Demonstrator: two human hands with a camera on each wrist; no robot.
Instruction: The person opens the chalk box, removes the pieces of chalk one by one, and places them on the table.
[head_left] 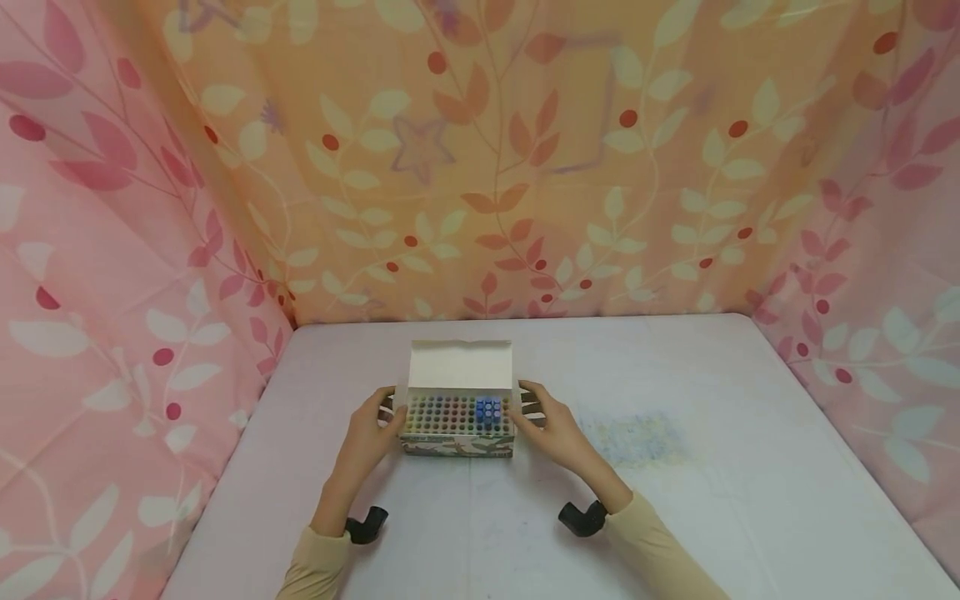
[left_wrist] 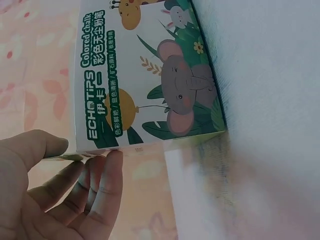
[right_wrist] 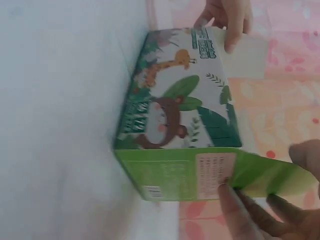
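A box of colored chalk [head_left: 457,447] sits on the table with its white lid [head_left: 461,365] raised at the back. Rows of chalk ends show inside, and several blue sticks [head_left: 489,412] stand higher than the others toward the right. My left hand [head_left: 369,429] pinches the box's left side flap, thumb on one face and fingers on the other. On the opposite side, my right hand [head_left: 553,427] holds the green side flap [right_wrist: 275,176] between thumb and fingers. Cartoon animals, among them an elephant [left_wrist: 182,90], cover the front panel.
White cloth covers the table [head_left: 480,533], with a bluish-yellow chalk smudge [head_left: 637,437] right of the box. Patterned curtains [head_left: 495,167] enclose the back and both sides. Black wrist devices [head_left: 583,518] sit below both hands.
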